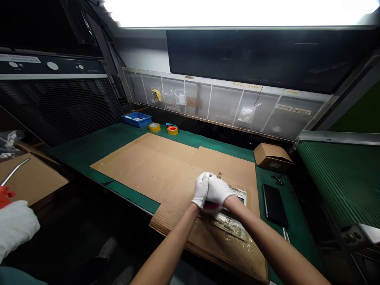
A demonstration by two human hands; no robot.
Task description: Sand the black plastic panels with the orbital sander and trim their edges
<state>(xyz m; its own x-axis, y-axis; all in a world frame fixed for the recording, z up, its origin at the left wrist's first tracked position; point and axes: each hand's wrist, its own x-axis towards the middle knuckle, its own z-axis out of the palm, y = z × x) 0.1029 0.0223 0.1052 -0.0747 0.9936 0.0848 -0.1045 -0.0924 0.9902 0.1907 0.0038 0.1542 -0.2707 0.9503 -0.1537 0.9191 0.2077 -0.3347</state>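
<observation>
My left hand [202, 189], in a white glove, is pressed against my right hand [219, 190], gloved the same way. Both are closed together over the flattened cardboard [166, 162]. Beneath them shows part of a blurred, dark red, rounded thing [211, 206]; the fingers hide most of it, and I cannot tell its kind or which hand holds it. Close by, a worn patch of labels and clear tape [231, 226] covers the cardboard, partly hidden by my right forearm.
A co-worker's gloved hand [18, 225] holds a red-handled tool [6, 196] at left. Tape rolls [154, 127] and a blue tray [137, 119] stand at the back. On the right are a small carton [273, 156], a black flat device [274, 204] and a green conveyor [344, 178].
</observation>
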